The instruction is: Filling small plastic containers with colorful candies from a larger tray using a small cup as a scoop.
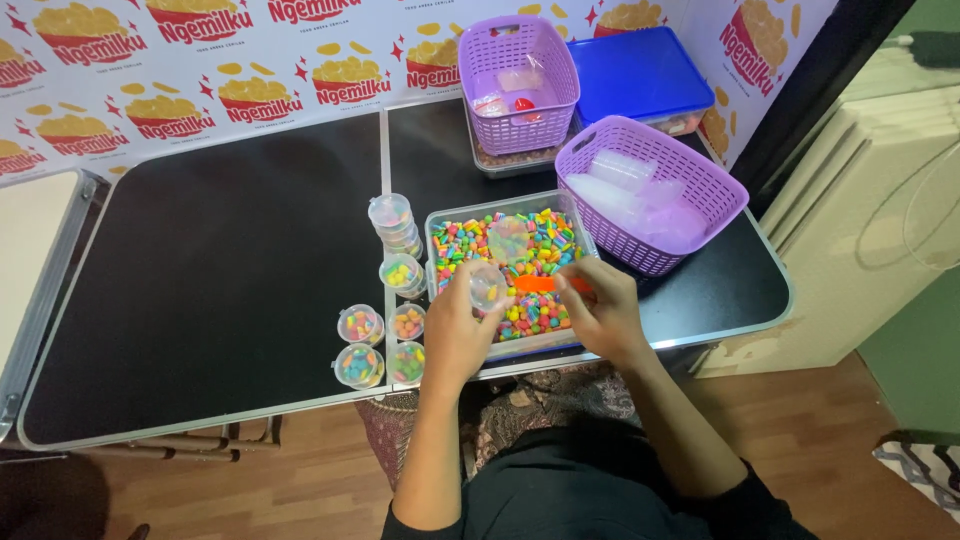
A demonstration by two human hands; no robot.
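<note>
My left hand [455, 325] holds a small clear plastic cup [487, 285] over a clear rectangular tub [436, 222] full of multicoloured candy pieces. My right hand [600, 310] grips an orange scoop [540, 284] by its handle, the scoop pointing left toward the cup above the candy. A round clear lid [508, 236] lies on the candy further back. Left of the tub, several filled small cups [360, 325] stand on the black table [220, 290], and a stack of filled lidded cups [395, 228] rises beside the tub's far corner.
A purple basket [700, 175] with empty clear cups sits right of the tub. A second purple basket [518, 80] rests on a tray behind, next to a blue-lidded box [635, 70]. A printed wall lines the back. The table's near edge touches my lap.
</note>
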